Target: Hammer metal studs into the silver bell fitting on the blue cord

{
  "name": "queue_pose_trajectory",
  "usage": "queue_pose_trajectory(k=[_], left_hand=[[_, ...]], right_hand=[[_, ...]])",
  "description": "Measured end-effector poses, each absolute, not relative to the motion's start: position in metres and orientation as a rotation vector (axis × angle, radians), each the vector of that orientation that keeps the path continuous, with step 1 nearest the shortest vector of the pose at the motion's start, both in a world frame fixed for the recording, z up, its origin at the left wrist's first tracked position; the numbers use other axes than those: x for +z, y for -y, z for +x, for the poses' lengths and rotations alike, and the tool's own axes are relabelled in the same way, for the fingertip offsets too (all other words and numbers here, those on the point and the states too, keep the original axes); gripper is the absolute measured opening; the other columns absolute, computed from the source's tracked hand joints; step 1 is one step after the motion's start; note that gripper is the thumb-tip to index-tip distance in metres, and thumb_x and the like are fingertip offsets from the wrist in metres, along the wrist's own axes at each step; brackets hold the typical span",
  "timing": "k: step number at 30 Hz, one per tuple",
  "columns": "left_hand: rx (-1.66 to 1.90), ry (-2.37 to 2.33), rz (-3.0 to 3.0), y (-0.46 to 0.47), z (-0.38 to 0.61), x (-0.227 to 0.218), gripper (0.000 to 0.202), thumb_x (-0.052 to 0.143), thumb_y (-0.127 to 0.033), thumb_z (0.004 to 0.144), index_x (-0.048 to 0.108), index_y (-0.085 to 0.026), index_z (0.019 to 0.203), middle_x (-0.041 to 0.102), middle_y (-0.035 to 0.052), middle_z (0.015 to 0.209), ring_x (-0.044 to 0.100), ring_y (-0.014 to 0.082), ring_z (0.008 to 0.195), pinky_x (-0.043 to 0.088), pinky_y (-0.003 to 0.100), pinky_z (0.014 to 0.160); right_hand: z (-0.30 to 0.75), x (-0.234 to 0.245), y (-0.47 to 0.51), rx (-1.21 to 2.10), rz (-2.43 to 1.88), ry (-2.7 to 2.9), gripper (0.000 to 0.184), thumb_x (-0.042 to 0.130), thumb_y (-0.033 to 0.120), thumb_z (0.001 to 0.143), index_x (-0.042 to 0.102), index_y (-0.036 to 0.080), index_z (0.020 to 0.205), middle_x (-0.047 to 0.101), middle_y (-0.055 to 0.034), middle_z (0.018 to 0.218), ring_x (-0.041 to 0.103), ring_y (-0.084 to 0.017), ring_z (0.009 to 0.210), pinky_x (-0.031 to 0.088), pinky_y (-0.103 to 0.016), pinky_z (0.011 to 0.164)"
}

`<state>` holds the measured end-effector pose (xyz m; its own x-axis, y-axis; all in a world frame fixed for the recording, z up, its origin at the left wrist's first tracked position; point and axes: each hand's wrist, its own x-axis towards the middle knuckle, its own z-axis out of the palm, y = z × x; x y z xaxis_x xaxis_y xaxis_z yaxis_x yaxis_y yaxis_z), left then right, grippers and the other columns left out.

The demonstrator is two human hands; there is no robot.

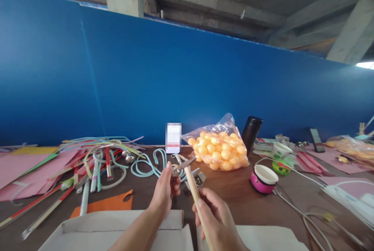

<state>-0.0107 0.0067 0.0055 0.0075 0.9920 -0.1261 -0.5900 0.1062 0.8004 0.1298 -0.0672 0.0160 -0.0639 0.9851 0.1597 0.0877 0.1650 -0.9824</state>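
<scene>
My left hand [165, 188] is closed, pinching a shiny silver ball [175, 170], perhaps a bell, at its fingertips. In my right hand [214, 214] a pale wooden stick [191, 182] slants up and to the left, its top end close to the ball. A dark, pointed, blade-like piece [187, 163] lies across the gap by the stick's top; I cannot tell which hand holds it. Behind the stick sits a small box [199, 181] with shiny bits inside. Light blue tubing [146, 171] curls on the table beyond my left hand.
A clear bag of orange balls [219, 151] stands behind my hands, beside a black cylinder [251, 132]. A pink-banded cup [263, 179] and white cables [295, 208] are to the right. Left lie coloured strips [96, 157], silver balls [129, 158] and orange sheet [108, 203]. White cardboard [87, 231] is in front.
</scene>
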Motion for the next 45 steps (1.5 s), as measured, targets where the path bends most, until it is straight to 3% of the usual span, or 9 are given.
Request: queue_pose_trajectory(k=[24,45], left_hand=[[1.385,-0.813,0.665,-0.007,-0.009,0.005,0.041,0.057,-0.06,0.072,0.047,-0.02,0.077,0.053,-0.0039,0.056,0.038,0.0066,0.042,0.031,0.02,0.042],[1.413,-0.805,0.656,-0.005,-0.009,0.007,0.043,0.06,-0.06,0.069,0.051,-0.018,0.078,0.052,-0.0036,0.056,0.039,0.0066,0.043,0.033,0.02,0.042]], right_hand=[[0.131,0.035,0.07,1.164,-1.105,1.246,0.038,0.057,0.047,0.08,0.058,0.014,0.099,0.055,-0.0012,0.068,0.048,-0.01,0.049,0.04,-0.017,0.035],[0.13,0.025,0.071,1.067,-1.099,1.374,0.042,0.052,0.052,0.082,0.058,0.015,0.102,0.057,-0.0025,0.07,0.048,-0.009,0.047,0.039,-0.015,0.032]])
